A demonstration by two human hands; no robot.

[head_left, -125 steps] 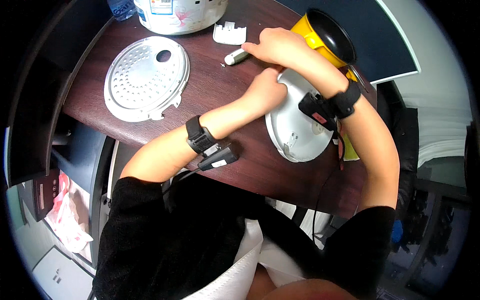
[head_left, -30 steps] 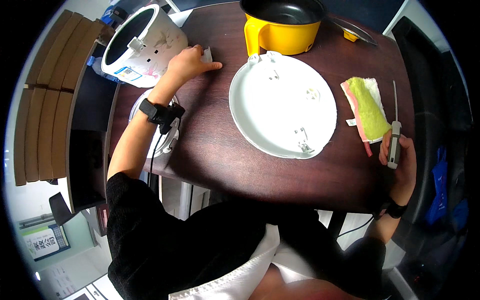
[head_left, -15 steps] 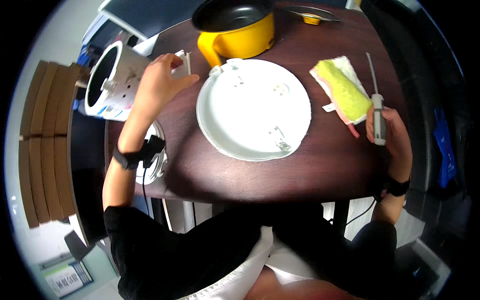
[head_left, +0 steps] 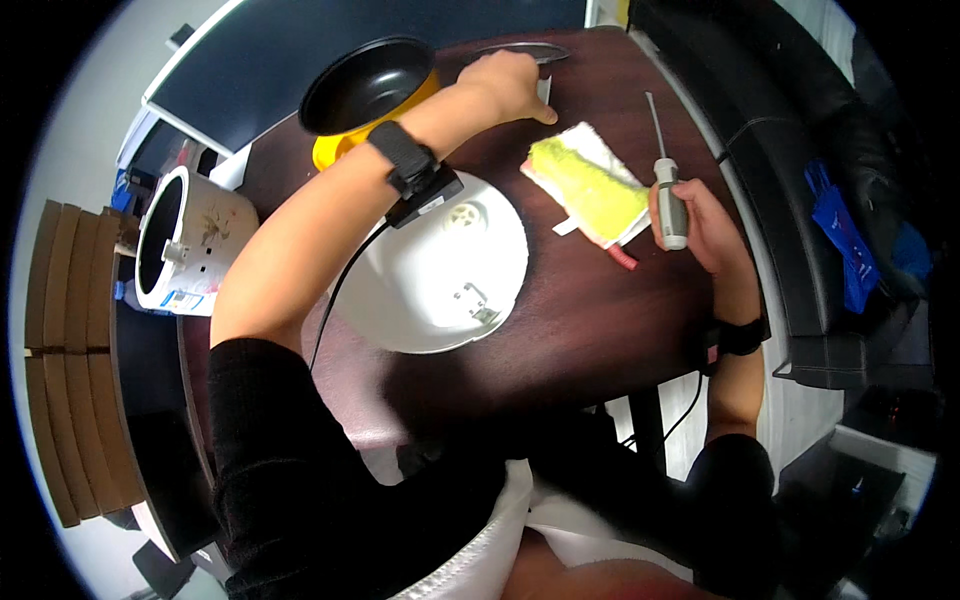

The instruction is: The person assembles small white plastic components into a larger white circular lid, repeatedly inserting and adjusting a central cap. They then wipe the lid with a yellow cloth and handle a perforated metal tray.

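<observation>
My left hand (head_left: 508, 86) is stretched across to the far side of the table, next to a dark lid (head_left: 548, 50). Its fingers are closed on a small white flat piece (head_left: 545, 90), mostly hidden by the hand. In my right hand (head_left: 705, 222) is a screwdriver (head_left: 671, 205) with a grey handle, its long shaft pointing away from me. A round white shallow housing (head_left: 410, 300) lies under my left forearm, with small fittings inside it. Between the hands lies a yellow-green and white cloth (head_left: 590, 185) with a red loop.
A yellow pot (head_left: 375, 95) with a black inside stands at the back, behind my left arm. At the left edge a white cylindrical shell (head_left: 215, 240) lies on its side. A black sofa (head_left: 745, 150) borders the table on the right; stacked brown cartons (head_left: 75, 290) stand left.
My left hand has swung right and away from me, over the white housing to near the lid, carrying the white piece. My right hand still holds the screwdriver. The view has shifted right.
</observation>
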